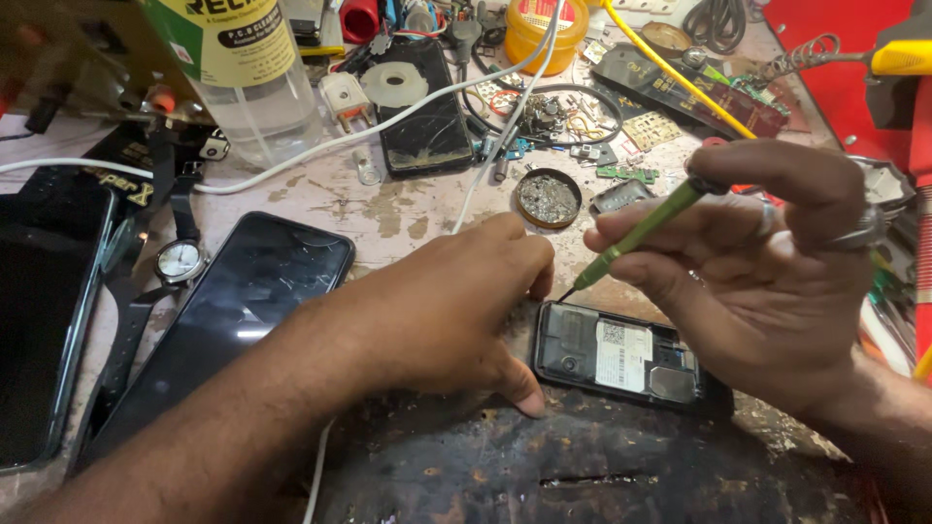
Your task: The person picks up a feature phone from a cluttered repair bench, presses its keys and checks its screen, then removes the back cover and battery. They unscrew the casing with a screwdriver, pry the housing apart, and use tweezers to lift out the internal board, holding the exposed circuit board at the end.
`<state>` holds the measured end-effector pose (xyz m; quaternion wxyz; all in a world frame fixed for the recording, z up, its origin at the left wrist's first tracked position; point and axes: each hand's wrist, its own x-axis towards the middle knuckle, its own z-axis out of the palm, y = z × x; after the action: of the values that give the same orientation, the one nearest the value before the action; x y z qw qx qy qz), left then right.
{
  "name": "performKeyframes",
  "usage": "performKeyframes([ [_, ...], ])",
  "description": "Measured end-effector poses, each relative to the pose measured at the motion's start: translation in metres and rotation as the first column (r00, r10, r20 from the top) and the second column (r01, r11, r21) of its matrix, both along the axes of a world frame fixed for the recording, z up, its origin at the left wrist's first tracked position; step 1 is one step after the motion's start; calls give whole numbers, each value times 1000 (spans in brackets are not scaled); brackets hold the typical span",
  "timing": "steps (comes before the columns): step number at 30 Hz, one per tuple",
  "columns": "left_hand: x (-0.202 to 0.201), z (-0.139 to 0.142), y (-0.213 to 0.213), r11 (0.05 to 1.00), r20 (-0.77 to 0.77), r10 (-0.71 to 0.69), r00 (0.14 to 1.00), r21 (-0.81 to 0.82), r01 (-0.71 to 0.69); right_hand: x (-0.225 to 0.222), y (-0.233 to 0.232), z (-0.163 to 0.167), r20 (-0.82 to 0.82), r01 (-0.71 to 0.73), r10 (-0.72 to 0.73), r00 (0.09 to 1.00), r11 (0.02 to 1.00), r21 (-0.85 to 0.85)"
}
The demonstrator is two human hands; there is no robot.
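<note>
Cluttered, stained work surface (pixel 388 209), pale and worn, darker and pitted along the near edge. At far left, a big dark tablet-like slab (pixel 39 320) lying flat. Beside it, a black smartphone (pixel 228 320) face up, screen cracked, tilted diagonally. Between the two, a wristwatch (pixel 180 262) with a white dial and black strap. At top left, a clear plastic bottle (pixel 248 78) with a yellow label, standing upright. Near it, a second cracked phone (pixel 422 112) lying flat with a white disc on top. White cable (pixel 320 150) running across the surface from left edge toward top centre.

Left hand (pixel 437 315) palm down at centre, fingers bent, tips pressed against the left end of a small black opened phone (pixel 626 359), steadying it rather than gripping around it. Opened phone lying flat near the front edge, back cover off, inner parts and a white sticker exposed, partly under the right hand.

Right hand (pixel 748 262) raised just above the opened phone, fingers clenched on a slim green screwdriver (pixel 641 228), pinched between thumb and fingertips, ring on one finger. Screwdriver slanted, tip down at the upper left corner of the opened phone, close to the left fingertips.

Further back, a small round tin (pixel 549 199) of tiny metal bits, a yellow jar (pixel 547 29), scattered circuit boards and small parts.
</note>
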<state>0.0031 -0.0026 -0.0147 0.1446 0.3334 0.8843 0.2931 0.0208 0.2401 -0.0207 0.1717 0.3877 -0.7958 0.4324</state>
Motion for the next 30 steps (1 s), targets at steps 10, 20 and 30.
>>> performKeyframes([
  [10,-4,-7,-2,995,-70,-16,997,100,23,-9,-7,-8,77,-14,15,997,1000,-20],
  [20,-1,1,-2,990,-71,-28,997,138,37,-4,-25,-5,85,-143,147,986,988,-52],
  [30,0,-4,-3,990,-78,11,997,144,0,-4,-29,-10,227,-133,166,960,979,-155],
])
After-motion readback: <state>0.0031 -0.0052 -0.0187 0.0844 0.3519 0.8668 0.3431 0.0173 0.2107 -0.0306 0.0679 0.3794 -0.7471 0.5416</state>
